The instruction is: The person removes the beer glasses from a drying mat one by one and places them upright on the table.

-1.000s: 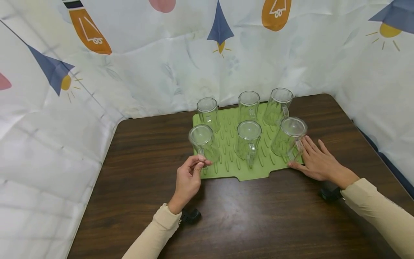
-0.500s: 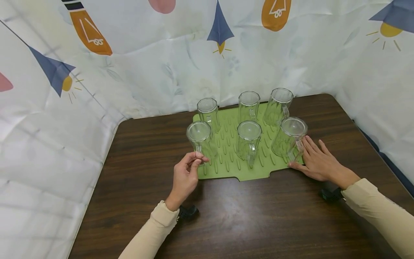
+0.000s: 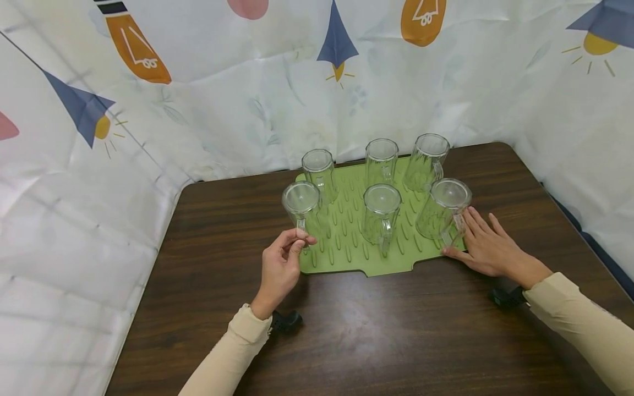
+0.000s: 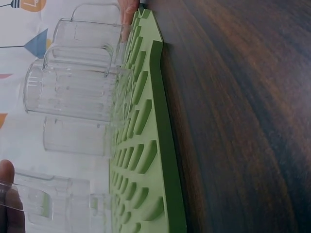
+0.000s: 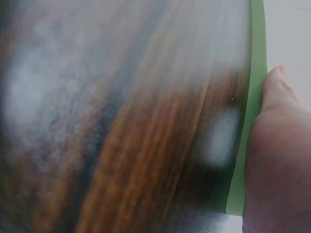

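Observation:
My left hand (image 3: pixel 282 267) pinches the handle of the front-left glass mug (image 3: pixel 302 202) between thumb and fingers. That mug is upside down, its base facing up, over the left edge of a green drying mat (image 3: pixel 346 258). In the left wrist view, the fingers (image 4: pixel 13 204) are at the handle of the clear mug (image 4: pixel 73 199). My right hand (image 3: pixel 490 247) lies with straight fingers at the mat's front-right corner, beside the front-right mug (image 3: pixel 448 198). The right wrist view has its thumb (image 5: pixel 277 97) against the mat's green edge (image 5: pixel 252 111).
Upside down on the mat are a front-middle mug (image 3: pixel 381 203) and back mugs at left (image 3: pixel 318 165), middle (image 3: pixel 381 157) and right (image 3: pixel 430 151). The mat lies on a dark wooden table (image 3: pixel 376 330). A printed white curtain (image 3: pixel 223 110) hangs behind.
My left hand has moved a little left and up in the head view, carrying the front-left mug with it. The right hand and other mugs have stayed put.

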The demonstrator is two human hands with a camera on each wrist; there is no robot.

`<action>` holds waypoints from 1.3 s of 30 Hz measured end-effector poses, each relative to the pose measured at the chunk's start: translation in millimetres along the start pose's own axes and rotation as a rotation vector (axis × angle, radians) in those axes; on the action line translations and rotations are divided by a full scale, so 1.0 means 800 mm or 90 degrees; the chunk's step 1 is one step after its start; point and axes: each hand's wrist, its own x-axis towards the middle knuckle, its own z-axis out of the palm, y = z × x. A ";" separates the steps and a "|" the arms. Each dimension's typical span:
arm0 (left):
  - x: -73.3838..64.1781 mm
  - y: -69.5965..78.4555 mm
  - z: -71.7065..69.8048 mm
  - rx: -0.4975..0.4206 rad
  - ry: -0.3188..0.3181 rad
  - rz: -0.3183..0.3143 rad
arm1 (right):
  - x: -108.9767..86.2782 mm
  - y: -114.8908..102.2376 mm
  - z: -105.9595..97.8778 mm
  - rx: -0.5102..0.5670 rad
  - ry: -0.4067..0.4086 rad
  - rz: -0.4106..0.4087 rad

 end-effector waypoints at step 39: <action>0.033 0.028 -0.017 0.285 0.029 0.179 | -0.023 0.016 -0.021 0.006 0.026 0.014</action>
